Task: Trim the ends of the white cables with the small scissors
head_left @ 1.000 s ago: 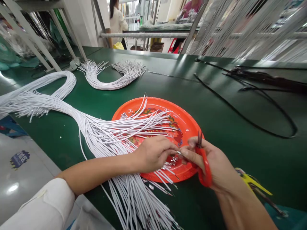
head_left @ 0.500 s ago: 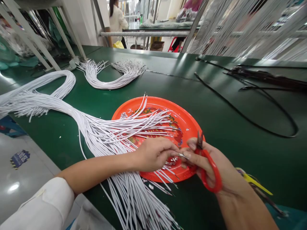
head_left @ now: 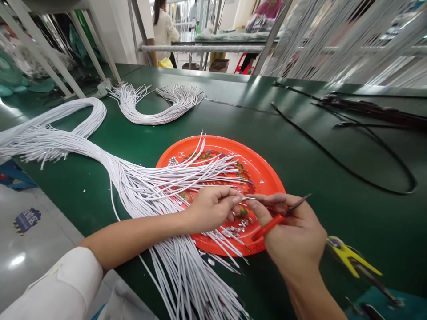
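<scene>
My left hand (head_left: 211,211) is closed in a pinch on the end of one white cable (head_left: 248,198), above the tray. Thumb and fingers of my right hand (head_left: 292,235) meet at that same cable end. Red-handled scissors (head_left: 271,226) are tucked in my right hand, their blades pointing up to the right. Under both hands sits an oval red tray (head_left: 267,173) with a printed pattern and small silvery and white scraps. A thick bundle of white cables (head_left: 133,182) crosses the tray from the left, many loose ends fanning toward the table's front edge.
Another white cable bundle (head_left: 150,116) lies curled at the back. Black cables (head_left: 370,175) spread over the green table (head_left: 233,111) on the right. Near my right wrist lies a yellow-handled tool (head_left: 347,255). Beyond the table are racks and a person in white (head_left: 164,31).
My right hand has turned, swinging the scissors from upright to pointing right, and its fingers now lie over the cable end. The left hand has shifted slightly left and up.
</scene>
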A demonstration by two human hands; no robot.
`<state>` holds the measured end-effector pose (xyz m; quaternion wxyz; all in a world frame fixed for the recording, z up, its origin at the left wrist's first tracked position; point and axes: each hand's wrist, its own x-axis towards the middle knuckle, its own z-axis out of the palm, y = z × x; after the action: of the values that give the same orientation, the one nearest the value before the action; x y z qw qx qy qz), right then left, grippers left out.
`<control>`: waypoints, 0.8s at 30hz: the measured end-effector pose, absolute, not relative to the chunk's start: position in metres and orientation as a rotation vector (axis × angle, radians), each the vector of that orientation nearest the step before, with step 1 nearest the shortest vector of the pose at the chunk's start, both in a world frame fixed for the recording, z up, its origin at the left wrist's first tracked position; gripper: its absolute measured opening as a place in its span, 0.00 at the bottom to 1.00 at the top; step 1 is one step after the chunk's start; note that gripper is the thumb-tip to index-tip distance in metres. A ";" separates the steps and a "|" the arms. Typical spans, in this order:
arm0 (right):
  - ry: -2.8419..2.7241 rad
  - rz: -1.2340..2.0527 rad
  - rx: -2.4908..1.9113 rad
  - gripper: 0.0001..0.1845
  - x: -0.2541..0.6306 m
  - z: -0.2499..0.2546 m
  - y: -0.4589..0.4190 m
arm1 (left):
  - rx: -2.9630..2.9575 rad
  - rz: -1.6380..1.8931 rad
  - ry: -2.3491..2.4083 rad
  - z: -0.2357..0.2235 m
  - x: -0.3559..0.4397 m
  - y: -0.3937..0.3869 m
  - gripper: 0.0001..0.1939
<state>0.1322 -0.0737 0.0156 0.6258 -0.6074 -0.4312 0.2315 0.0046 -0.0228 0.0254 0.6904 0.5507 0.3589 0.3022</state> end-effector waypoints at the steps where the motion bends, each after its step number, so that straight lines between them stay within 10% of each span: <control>1: -0.972 0.500 -1.417 0.14 0.130 0.016 -0.074 | 1.222 0.666 0.803 0.026 0.005 -0.023 0.07; 24: -0.976 0.380 -1.449 0.13 0.123 0.032 -0.085 | 2.137 1.033 0.887 0.020 0.001 -0.023 0.10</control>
<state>0.1231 -0.0846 0.0317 0.6263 -0.6319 -0.4254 0.1657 0.0009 -0.0232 0.0195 0.2992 0.8047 0.3339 0.3891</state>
